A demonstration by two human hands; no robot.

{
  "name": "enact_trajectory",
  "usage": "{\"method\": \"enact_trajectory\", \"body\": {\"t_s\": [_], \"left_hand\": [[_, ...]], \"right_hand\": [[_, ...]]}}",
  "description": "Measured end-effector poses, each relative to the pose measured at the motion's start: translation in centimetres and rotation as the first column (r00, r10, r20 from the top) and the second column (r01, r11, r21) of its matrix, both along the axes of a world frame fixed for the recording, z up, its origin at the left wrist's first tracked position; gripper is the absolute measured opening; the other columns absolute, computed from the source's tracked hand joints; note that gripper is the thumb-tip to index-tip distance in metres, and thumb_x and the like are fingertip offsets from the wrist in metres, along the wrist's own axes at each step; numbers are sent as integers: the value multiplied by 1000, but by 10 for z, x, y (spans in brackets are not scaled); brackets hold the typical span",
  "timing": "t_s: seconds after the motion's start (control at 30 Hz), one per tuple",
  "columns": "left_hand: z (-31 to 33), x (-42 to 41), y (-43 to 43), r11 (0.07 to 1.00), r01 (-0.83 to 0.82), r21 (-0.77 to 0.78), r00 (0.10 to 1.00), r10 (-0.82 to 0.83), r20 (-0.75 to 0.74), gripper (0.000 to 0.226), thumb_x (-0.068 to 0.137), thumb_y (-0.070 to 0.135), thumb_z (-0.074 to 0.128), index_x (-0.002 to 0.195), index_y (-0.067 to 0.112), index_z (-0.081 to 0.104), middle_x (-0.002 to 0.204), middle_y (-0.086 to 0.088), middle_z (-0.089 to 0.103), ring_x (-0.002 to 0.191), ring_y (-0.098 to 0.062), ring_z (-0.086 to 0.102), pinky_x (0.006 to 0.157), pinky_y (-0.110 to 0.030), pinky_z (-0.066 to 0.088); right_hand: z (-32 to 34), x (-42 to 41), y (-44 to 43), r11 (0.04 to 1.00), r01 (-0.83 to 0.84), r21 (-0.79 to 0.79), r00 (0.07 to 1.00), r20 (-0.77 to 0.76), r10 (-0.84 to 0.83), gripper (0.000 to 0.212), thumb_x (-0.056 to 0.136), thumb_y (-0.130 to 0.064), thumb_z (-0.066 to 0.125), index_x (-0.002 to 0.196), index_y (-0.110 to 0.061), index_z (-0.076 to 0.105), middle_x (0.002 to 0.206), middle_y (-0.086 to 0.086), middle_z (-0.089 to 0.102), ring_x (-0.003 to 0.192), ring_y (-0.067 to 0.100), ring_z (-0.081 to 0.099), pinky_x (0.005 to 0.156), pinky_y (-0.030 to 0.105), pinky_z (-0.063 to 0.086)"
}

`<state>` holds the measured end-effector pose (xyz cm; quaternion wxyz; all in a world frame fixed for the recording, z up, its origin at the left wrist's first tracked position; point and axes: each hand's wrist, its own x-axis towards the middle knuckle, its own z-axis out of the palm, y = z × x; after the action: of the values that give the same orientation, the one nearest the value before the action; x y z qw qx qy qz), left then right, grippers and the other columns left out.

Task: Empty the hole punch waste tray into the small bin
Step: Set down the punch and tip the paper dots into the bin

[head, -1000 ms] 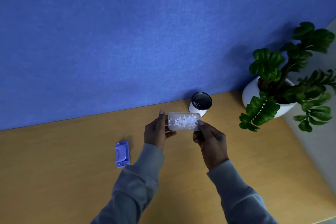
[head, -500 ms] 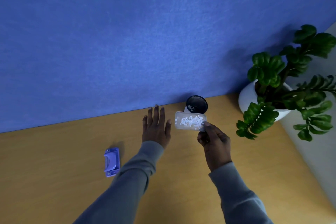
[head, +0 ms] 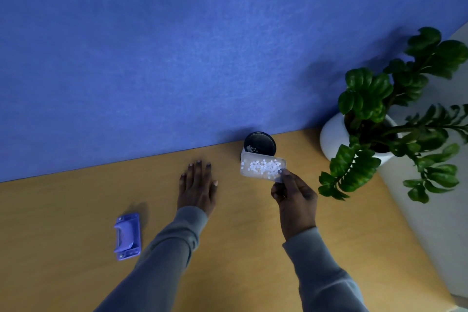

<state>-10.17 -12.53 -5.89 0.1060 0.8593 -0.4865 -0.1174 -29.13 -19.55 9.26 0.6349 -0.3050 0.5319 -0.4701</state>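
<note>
My right hand (head: 295,194) pinches the near right corner of the clear waste tray (head: 262,168), which holds several white paper dots. The tray hovers just in front of the small bin (head: 259,145), a white cup with a dark round opening and a few white bits inside, and covers the bin's front wall. My left hand (head: 197,185) lies flat on the wooden desk (head: 76,210), fingers spread, holding nothing, to the left of the tray. The purple hole punch (head: 127,235) lies on the desk further left.
A leafy green plant in a white pot (head: 331,137) stands at the back right, its leaves reaching close to my right hand. A blue felt partition (head: 177,58) closes the desk's far edge. A pale wall runs along the right side.
My left hand has let go of the tray and settled flat on the desk. My right hand alone has carried the tray closer to the bin's opening.
</note>
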Motion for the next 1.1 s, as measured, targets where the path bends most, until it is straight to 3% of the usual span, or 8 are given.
{"method": "enact_trajectory", "body": {"t_s": [0.33, 0.5, 0.57, 0.67, 0.8, 0.9, 1.0, 1.1], "left_hand": [[-10, 1, 0, 999, 2, -53, 999, -1, 33, 60, 98, 43, 31, 153, 19, 32, 162, -11, 29, 149, -31, 27, 121, -48, 20], [-10, 0, -1, 997, -4, -73, 999, 8, 53, 59, 98, 43, 33, 153, 20, 34, 161, -11, 30, 149, -30, 28, 121, -47, 19], [-10, 0, -1, 997, -9, -76, 998, 13, 55, 59, 98, 43, 34, 153, 20, 33, 161, -11, 30, 149, -30, 28, 122, -47, 19], [-10, 1, 0, 998, -3, -63, 998, 7, 65, 60, 98, 44, 33, 153, 21, 32, 162, -10, 29, 150, -29, 26, 122, -46, 18], [-10, 1, 0, 998, -1, -65, 997, 6, 78, 59, 98, 44, 35, 153, 20, 34, 161, -12, 31, 148, -31, 29, 121, -47, 20], [-10, 0, 0, 994, -10, -104, 996, 18, 85, 58, 97, 42, 40, 150, 18, 39, 158, -13, 36, 146, -32, 33, 120, -47, 22], [-9, 0, 0, 993, -5, -115, 995, 17, 95, 57, 97, 41, 41, 150, 18, 40, 158, -14, 37, 145, -33, 34, 120, -47, 23], [-8, 0, 0, 995, -10, -96, 995, 19, 93, 58, 98, 42, 38, 151, 18, 38, 159, -14, 35, 147, -32, 32, 121, -48, 22]], "right_hand": [[-8, 18, -32, 988, 157, -8, 978, -137, -157, 20, 95, -11, 64, 80, -5, 75, 56, 4, 63, 52, 16, 53, 53, 29, 46], [-19, 21, -48, 981, 148, -127, 907, -379, -186, 21, 95, -23, 64, 78, -21, 76, 58, 1, 70, 55, 19, 65, 61, 38, 57], [-21, 22, -53, 977, 75, -200, 843, -511, -170, 23, 95, -30, 61, 76, -29, 73, 56, -2, 71, 58, 20, 70, 67, 34, 58], [-25, 25, -68, 948, -107, -298, 694, -706, -144, 27, 96, -29, 55, 75, -23, 71, 60, 2, 73, 64, 21, 70, 69, 17, 46], [-31, 34, -83, 818, -384, -429, 419, -870, -260, 26, 91, -12, 57, 70, -5, 68, 65, 15, 66, 54, 26, 48, 55, 28, 24], [-27, 41, -81, 742, -530, -411, 310, -908, -282, 8, 83, 5, 64, 79, 1, 70, 74, 21, 63, 49, 34, 52, 55, 27, 30], [-29, 41, -76, 643, -685, -344, 213, -938, -275, 28, 66, 21, 70, 88, 3, 71, 82, 22, 65, 49, 38, 60, 51, 26, 37], [-27, 38, -72, 581, -742, -335, 216, -940, -265, 32, 70, 18, 73, 98, 4, 70, 91, 23, 67, 63, 41, 68, 52, 34, 54]]}}
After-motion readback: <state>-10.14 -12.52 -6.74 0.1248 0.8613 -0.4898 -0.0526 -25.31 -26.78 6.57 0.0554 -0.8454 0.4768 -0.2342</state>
